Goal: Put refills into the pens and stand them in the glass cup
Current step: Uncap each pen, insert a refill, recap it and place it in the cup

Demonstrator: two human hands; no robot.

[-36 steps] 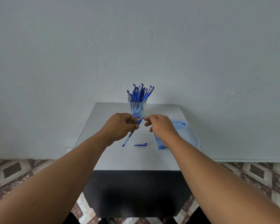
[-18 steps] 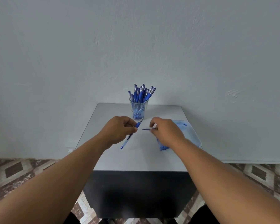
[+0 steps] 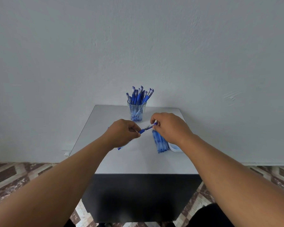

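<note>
glass cup [image 3: 136,112] at the desk's far edge is packed; left hand [image 3: 121,133] grips a pen [image 3: 142,131], right hand [image 3: 168,126] pinches its cap [image 3: 155,124] (more pens [image 3: 160,142] wait).

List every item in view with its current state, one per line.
left hand: grips the pen barrel.
right hand: pinches the blue cap at the pen's tip.
pen: held above the table, tilted.
glass cup: upright, holding many pens.
bundle of pens: lying on the table.
tray: on the table, mostly hidden.

Clear glass cup [image 3: 136,112]; smooth matt table [image 3: 138,161]; rough wall [image 3: 138,38].
</note>
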